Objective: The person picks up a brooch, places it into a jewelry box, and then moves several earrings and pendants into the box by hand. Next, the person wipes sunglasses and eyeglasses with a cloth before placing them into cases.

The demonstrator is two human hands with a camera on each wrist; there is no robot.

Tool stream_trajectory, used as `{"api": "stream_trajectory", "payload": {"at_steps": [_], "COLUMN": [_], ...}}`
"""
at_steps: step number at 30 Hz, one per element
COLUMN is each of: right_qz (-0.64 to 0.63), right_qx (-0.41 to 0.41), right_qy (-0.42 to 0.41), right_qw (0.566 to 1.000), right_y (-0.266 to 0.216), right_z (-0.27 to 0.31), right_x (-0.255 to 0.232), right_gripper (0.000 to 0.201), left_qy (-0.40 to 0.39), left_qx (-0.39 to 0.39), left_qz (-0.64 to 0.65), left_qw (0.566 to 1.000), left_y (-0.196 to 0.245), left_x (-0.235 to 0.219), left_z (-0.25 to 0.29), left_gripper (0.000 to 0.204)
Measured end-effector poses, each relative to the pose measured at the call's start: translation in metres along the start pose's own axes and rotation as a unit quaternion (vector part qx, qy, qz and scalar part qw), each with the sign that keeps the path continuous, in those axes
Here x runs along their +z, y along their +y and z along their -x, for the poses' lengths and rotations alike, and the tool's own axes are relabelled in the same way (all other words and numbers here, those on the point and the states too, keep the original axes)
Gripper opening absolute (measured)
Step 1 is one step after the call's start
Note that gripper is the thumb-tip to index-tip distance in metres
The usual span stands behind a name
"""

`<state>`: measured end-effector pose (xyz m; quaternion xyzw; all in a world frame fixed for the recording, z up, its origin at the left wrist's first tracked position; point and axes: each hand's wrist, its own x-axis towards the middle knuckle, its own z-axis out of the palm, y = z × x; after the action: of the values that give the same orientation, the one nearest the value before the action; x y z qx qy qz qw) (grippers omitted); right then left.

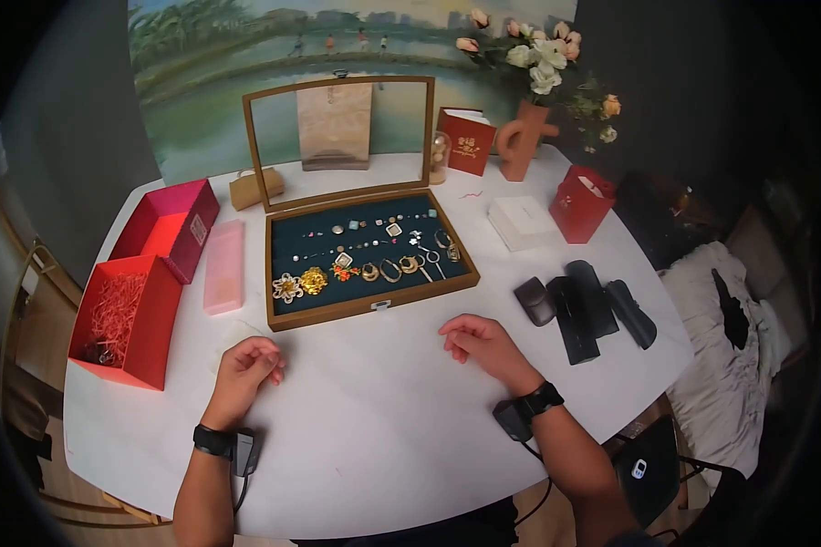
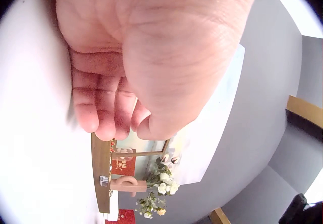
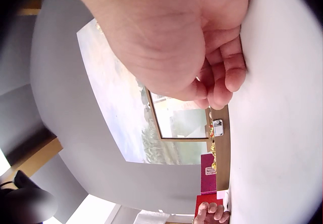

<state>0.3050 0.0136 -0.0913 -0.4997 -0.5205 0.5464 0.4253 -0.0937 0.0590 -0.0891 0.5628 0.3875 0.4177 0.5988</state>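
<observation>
My left hand (image 1: 244, 372) rests on the white table left of centre, fingers loosely curled and nothing in them. Across from it, my right hand (image 1: 485, 345) lies on the tabletop with relaxed, bent fingers, likewise holding nothing. Between and beyond the two stands a wooden jewelry box (image 1: 374, 315), its glass lid (image 1: 339, 139) raised. Brooches, earrings and rings sit in rows on the dark green lining, among them a gold flower brooch (image 1: 313, 280) and a white flower brooch (image 1: 287, 288). In both wrist views the palms show bare, with the box's front edge past the fingertips.
On the left are a red box (image 1: 146, 339) with shredded paper, a magenta-red box (image 1: 189, 239) and a pink case (image 1: 224, 273). To the right lie dark cases (image 1: 575, 319), a white box (image 1: 518, 224) and a red bag (image 1: 582, 205). A flower vase (image 1: 524, 146) stands behind.
</observation>
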Motion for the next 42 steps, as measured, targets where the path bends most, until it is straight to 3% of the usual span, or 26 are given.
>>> {"api": "stream_trajectory", "payload": {"at_steps": [27,30,32,42], "right_qz": [0.013,0.015,0.011,0.034], "right_qx": [0.000,-0.001,-0.003,-0.006], "right_qy": [0.003,-0.001,-0.006,-0.004], "right_qw": [1.000,1.000,1.000,0.999], "right_y": [0.000,0.000,-0.002,0.001], "right_z": [0.000,0.000,0.001,0.000], "right_x": [0.001,0.001,0.002,0.002], "right_gripper": [0.018,0.018,0.018,0.019], "left_qy": [0.001,0.025,0.073,0.142], "left_qx": [-0.009,0.012,0.074,0.043], "left_qz": [0.007,0.033,0.002,-0.103], "left_qw": [1.000,0.999,0.995,0.983], "left_y": [-0.001,0.004,0.005,-0.010], "left_x": [-0.002,0.000,-0.003,-0.026], "left_z": [0.000,0.001,0.000,-0.009], "left_gripper": [0.007,0.008,0.009,0.011]}}
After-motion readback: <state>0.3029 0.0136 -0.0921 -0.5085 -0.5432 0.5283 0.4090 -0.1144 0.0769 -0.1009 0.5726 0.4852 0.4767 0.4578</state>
